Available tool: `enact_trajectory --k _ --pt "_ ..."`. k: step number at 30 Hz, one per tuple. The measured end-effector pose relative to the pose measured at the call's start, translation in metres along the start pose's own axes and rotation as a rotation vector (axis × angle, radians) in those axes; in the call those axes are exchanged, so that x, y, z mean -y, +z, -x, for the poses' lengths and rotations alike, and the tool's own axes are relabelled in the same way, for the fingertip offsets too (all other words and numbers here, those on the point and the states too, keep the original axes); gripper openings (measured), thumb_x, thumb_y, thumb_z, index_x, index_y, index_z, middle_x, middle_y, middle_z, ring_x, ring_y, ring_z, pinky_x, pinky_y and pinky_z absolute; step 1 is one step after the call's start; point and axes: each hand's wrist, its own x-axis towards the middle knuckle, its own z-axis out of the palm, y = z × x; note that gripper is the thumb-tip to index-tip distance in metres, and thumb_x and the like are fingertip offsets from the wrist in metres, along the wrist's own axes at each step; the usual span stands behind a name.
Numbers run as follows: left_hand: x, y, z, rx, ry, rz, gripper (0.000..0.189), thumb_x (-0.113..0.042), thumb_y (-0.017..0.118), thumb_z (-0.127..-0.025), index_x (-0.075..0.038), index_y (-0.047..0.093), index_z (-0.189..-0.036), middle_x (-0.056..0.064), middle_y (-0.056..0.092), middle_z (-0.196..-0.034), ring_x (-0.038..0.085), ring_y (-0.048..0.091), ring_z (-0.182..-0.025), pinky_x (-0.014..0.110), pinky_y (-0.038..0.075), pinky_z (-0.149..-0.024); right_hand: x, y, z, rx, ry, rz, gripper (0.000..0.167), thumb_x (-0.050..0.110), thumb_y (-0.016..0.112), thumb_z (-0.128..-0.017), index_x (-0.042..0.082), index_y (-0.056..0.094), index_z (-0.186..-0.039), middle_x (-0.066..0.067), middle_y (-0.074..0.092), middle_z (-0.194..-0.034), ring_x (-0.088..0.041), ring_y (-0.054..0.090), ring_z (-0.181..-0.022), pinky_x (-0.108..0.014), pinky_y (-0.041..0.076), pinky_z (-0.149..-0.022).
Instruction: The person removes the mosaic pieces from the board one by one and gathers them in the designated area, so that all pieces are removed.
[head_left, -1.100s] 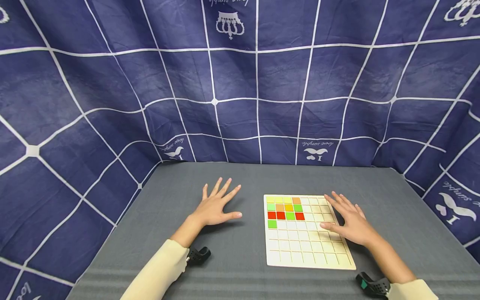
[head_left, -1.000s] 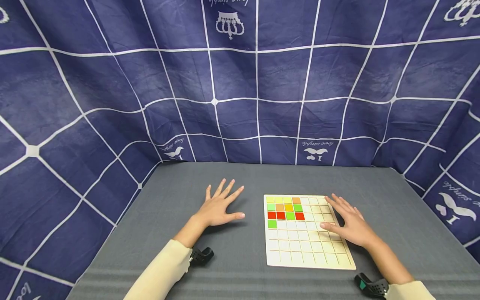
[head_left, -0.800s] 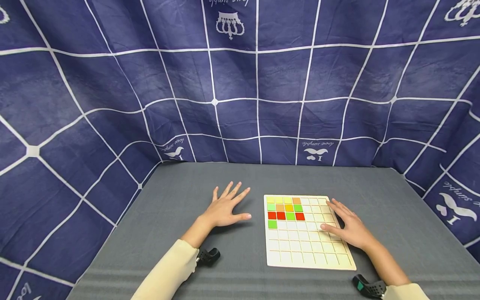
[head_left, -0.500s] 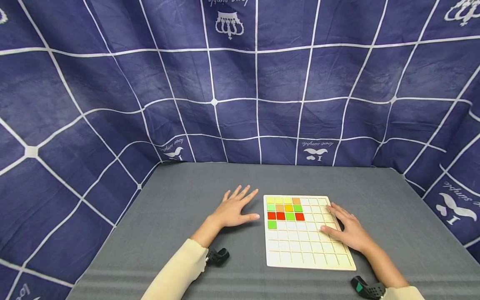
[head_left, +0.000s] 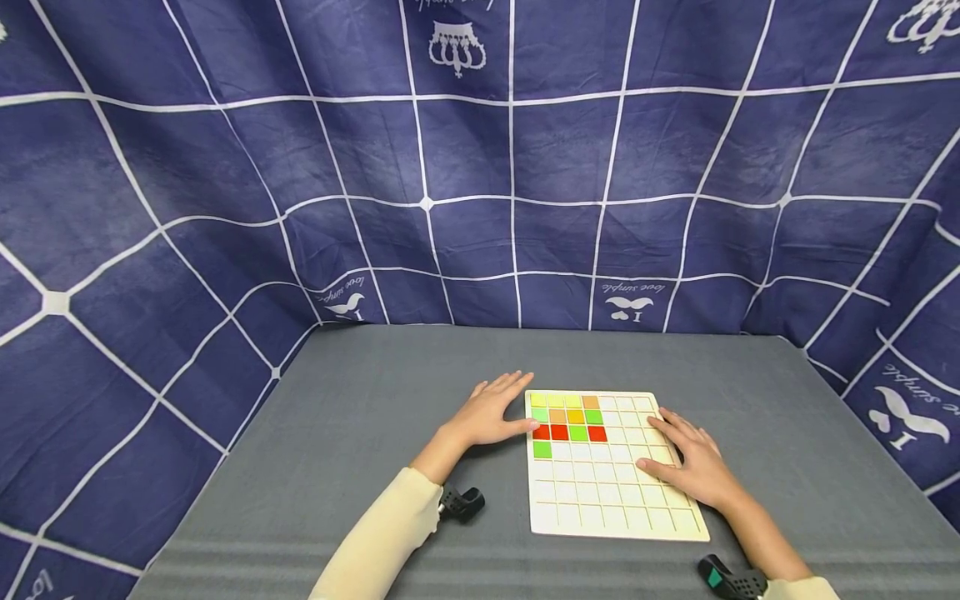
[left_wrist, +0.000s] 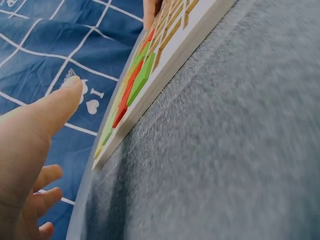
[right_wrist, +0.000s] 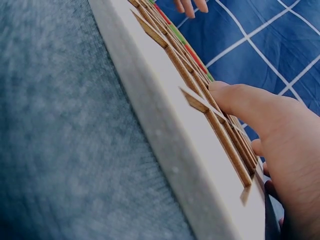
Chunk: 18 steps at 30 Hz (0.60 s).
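A pale wooden board (head_left: 577, 518) with a raised grid lies flat on the grey table. Coloured square tiles, among them a red tile (head_left: 559, 433) and a green tile (head_left: 542, 450), fill cells in its far left part. My left hand (head_left: 486, 415) is at the board's left edge, fingers extended. Its thumb overlaps the edge in the head view and shows raised in the left wrist view. At the right edge is my right hand (head_left: 699, 468), its thumb reaching over bare cells and its fingers along the border. Neither hand holds anything; some right fingers are hidden behind the board in the right wrist view.
A grey cloth (head_left: 315, 467) covers the table around the board. Dark blue curtains (head_left: 465, 150) with white lines hang behind and at both sides. Each wrist carries a black strap, the left strap (head_left: 462, 504) and the right strap (head_left: 731, 577).
My left hand has moved right across the table to the board's left edge, its fingers drawing closer together. The right hand has shifted slightly nearer to me along the right edge. The board has stayed put.
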Motion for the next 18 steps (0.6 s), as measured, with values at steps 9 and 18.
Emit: enact_trajectory --k 9,18 --pt "-0.001 0.010 -0.017 -0.064 -0.037 0.148 0.059 -0.039 0.055 -0.099 -0.005 0.043 -0.146 0.011 0.047 -0.146 0.028 0.040 -0.136 0.044 0.031 -0.110 0.002 -0.001 0.001 -0.003 -0.002 0.013 0.078 0.043 0.075 -0.081 0.000 0.047 -0.140 -0.029 0.035 -0.147 -0.052 0.029 -0.133 -0.069 0.014 -0.102" --pt "-0.004 0.020 -0.028 -0.226 -0.035 0.190 0.030 -0.018 0.069 -0.091 -0.003 0.068 -0.117 0.010 0.067 -0.115 0.027 0.058 -0.112 0.038 0.042 -0.099 0.000 0.000 0.000 0.007 0.001 0.014 0.079 0.044 0.075 -0.081 0.001 0.047 -0.141 -0.028 0.034 -0.148 -0.051 0.028 -0.134 -0.069 0.013 -0.103"
